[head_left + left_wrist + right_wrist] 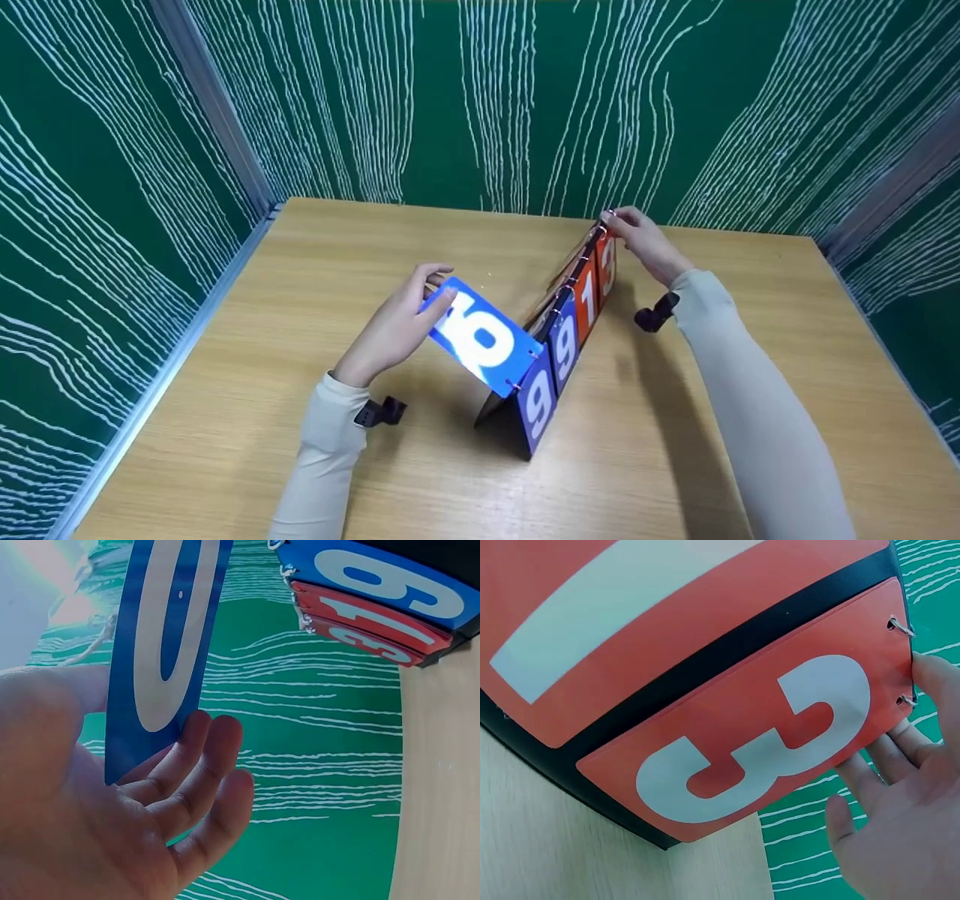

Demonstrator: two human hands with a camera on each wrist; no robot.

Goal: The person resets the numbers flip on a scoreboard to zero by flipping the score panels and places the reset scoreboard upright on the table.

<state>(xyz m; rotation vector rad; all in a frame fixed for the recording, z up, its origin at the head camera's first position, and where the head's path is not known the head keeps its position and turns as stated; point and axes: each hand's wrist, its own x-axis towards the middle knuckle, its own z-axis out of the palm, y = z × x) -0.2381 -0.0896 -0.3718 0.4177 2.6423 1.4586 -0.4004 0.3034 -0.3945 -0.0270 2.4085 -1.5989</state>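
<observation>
A tabletop flip scoreboard [584, 296] stands like a tent on the table, its ring-bound cards showing blue 9, blue 9, red 1 and red 3 from near to far. My left hand [394, 326] pinches a blue number card [480, 335] by its free edge, thumb on top. That card is swung up to the left on its rings, a white 6 facing up; the left wrist view shows a 0 on its other face. At the far end, my right hand [649, 244] grips the scoreboard's top edge, near the rings of the red 3 card [754, 739].
The wooden table [300, 247] extends on both sides of the scoreboard. Green panels with wavy white lines [435, 112] rise behind and at the sides. A small black wrist camera [381, 412] hangs at the left cuff, another [656, 312] at the right.
</observation>
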